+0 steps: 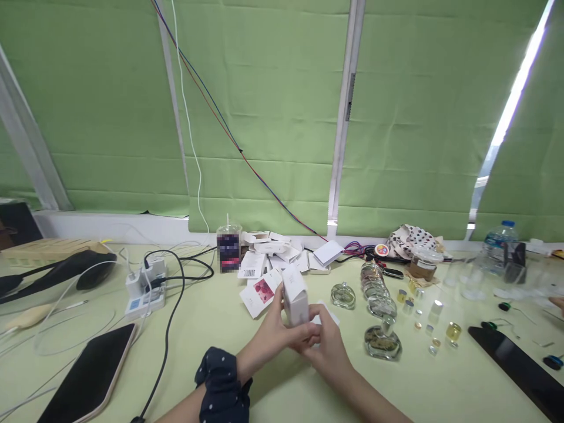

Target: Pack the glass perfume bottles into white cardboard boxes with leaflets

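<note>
A small white carton (295, 295) is held upright above the table. My left hand (274, 330) is closed around its left side and front, with a dark polka-dot scrunchie (224, 382) on that wrist. My right hand (327, 348) is closed at the carton's lower right edge, its fingertips touching it; a white piece (330, 314) shows behind those fingers. Just left of the carton lies a white box with a pink-red print (262, 292). To the right are an oval glass bottle (342, 295) and a capless-looking, rounded glass bottle (382, 342).
White cartons (275, 249) are heaped at the back beside a drink cup (229, 249). A row of glass bottles (376, 288) and scattered small caps (418, 311) sit right. Left are a tablet (90, 376), a power strip (145, 296) and cables. A black slab (515, 370) lies far right.
</note>
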The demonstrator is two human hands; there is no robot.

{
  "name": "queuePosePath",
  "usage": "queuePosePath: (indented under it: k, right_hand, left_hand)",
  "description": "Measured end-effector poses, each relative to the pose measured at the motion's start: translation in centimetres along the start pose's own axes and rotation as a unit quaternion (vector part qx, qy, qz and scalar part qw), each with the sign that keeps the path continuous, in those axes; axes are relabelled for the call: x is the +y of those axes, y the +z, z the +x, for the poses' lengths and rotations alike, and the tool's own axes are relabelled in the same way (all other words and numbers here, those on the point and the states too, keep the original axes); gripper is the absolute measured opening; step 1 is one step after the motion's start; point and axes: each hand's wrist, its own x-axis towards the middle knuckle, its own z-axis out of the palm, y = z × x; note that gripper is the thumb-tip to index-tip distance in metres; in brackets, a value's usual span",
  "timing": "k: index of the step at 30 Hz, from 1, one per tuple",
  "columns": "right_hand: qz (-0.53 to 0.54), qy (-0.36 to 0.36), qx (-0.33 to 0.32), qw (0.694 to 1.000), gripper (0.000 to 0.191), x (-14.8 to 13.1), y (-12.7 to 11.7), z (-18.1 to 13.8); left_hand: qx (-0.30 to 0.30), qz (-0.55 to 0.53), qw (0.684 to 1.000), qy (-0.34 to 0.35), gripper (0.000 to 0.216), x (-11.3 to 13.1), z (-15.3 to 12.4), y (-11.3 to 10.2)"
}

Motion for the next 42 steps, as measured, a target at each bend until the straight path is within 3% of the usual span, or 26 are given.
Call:
queuePosePath:
  k: [3, 7, 9, 12, 16, 20, 23, 27, 30, 31, 33, 36, 38, 42]
  right_hand:
    - [-0.071, -0.091, -0.073, 0.991, 0.030, -0.6, -0.6, -0.3]
    - [-0.111, -0.164, -0.012, 0.980, 0.017, -2.3, -2.0, -0.5]
    - [-0.146, -0.180, 0.008, 0.973, 0.020, -2.9, -2.4, -0.5]
    - [-0.168, -0.179, -0.020, 0.969, 0.024, -3.0, -2.6, -0.4]
    - [-0.163, -0.165, -0.087, 0.969, 0.032, -2.5, -2.5, -0.4]
    - [-0.132, -0.131, -0.074, 0.980, 0.028, -2.2, -2.3, -0.2]
    - [-0.091, -0.073, -0.044, 0.992, 0.021, -2.2, -2.2, 0.3]
    - [-0.055, -0.002, -0.050, 0.997, 0.024, -2.6, -2.3, 0.3]
    - [-0.128, -0.052, -0.050, 0.989, 0.034, -3.0, -3.2, -1.2]
    - [-0.180, -0.090, -0.018, 0.979, 0.038, -3.1, -3.8, -2.0]
    - [-0.304, -0.150, 0.108, 0.935, 0.041, -3.0, -5.2, -3.8]
    - [-0.435, -0.089, 0.293, 0.847, 0.045, -2.1, -7.4, -5.9]
    - [-0.465, -0.003, 0.318, 0.826, 0.058, -1.2, -8.4, -6.6]
    - [-0.491, 0.097, 0.269, 0.823, 0.066, 0.5, -8.6, -6.3]
  left_hand:
    - [-0.083, -0.032, 0.996, -0.013, 0.084, 0.0, 0.1, -1.8]
    - [-0.236, -0.068, 0.968, -0.052, 0.082, -0.3, 0.3, -4.2]
    - [-0.267, -0.077, 0.959, -0.049, 0.083, -0.6, 0.3, -4.7]
    - [-0.291, -0.036, 0.954, -0.057, 0.076, -0.8, 0.1, -4.9]
    - [-0.259, 0.058, 0.962, -0.069, 0.066, -0.7, -1.1, -5.2]
    - [-0.133, 0.121, 0.983, 0.034, 0.082, -0.3, -2.1, -5.3]
    - [-0.064, 0.173, 0.977, 0.106, 0.076, -0.3, -2.3, -5.2]
    - [-0.115, 0.292, 0.943, 0.109, 0.060, 0.2, -2.4, -5.1]
    - [-0.116, 0.358, 0.923, 0.083, 0.060, 0.6, -2.6, -5.0]
    - [-0.109, 0.364, 0.921, 0.079, 0.057, 0.6, -2.6, -5.0]
    - [-0.105, 0.363, 0.922, 0.079, 0.047, 0.5, -2.5, -4.9]
    - [-0.110, 0.348, 0.928, 0.081, 0.041, 0.3, -2.7, -4.7]
    - [-0.125, 0.342, 0.929, 0.068, 0.043, 0.5, -2.9, -4.5]
    - [-0.173, 0.344, 0.922, 0.043, 0.042, 1.6, -3.8, -3.6]
